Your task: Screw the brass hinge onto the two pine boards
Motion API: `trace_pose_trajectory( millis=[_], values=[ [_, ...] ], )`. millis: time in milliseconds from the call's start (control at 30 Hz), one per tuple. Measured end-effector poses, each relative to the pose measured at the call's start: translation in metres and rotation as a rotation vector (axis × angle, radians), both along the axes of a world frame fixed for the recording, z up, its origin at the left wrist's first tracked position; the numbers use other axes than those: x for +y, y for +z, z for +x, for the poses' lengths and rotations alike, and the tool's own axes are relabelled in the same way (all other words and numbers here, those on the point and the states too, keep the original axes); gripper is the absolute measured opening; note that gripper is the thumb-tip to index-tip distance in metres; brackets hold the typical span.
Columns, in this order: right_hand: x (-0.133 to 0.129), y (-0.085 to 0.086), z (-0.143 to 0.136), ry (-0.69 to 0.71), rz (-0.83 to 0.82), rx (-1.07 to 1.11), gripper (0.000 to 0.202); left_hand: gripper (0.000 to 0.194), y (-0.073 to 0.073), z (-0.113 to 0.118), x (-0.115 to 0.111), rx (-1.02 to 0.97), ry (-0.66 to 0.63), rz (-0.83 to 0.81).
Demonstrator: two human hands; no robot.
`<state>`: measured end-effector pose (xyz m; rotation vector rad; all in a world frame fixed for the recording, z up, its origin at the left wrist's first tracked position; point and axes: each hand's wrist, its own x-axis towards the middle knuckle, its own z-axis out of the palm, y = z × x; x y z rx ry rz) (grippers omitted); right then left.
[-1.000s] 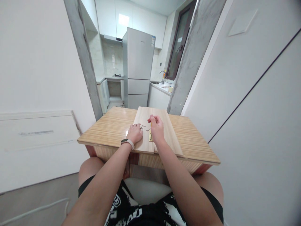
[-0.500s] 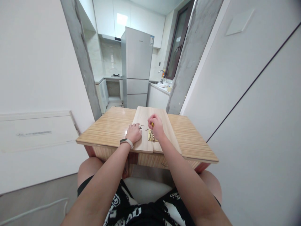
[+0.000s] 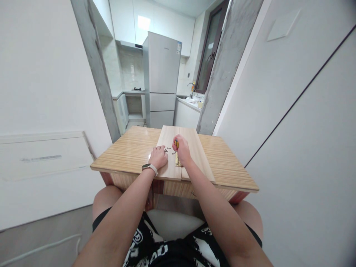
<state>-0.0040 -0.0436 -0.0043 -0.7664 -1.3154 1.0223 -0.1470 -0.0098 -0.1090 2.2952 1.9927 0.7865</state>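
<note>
My right hand [image 3: 182,149] is wrapped round the yellow and dark handle of a screwdriver [image 3: 177,143], held above a brass hinge [image 3: 177,160]. The hinge lies by the seam between two pale wooden boards, and my hand and wrist cover part of it. The tool's tip is hidden. My left hand [image 3: 158,157] rests palm down with fingers stretched out on the left board [image 3: 171,172]. Several small screws [image 3: 169,148] lie loose on that board between my hands. The right board [image 3: 198,155] sits alongside under my right forearm.
Both boards lie across a wood-grain table [image 3: 130,148], with a drawer front [image 3: 178,189] below its near edge. Beyond stands a silver refrigerator [image 3: 164,66]. White walls flank both sides, and a sink counter [image 3: 189,107] is at the back right.
My right hand has turned and shifted slightly left, so more of the screwdriver handle shows and less of the hinge. The left hand stays in place.
</note>
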Motion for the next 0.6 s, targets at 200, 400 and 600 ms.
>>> trace_pose_trajectory(
  millis=[200, 400, 600],
  values=[
    [0.001, -0.002, 0.004, 0.037, 0.061, -0.029, 0.038, 0.052, 0.001, 0.000, -0.001, 0.004, 0.008, 0.001],
    [0.007, 0.005, 0.006, -0.153, 0.074, -0.128, 0.049, 0.052, 0.001, 0.000, -0.002, -0.013, 0.006, -0.015],
    [0.009, 0.010, 0.005, -0.087, -0.002, -0.164, 0.066, 0.052, 0.002, 0.000, -0.002, -0.008, 0.000, -0.015]
  ],
)
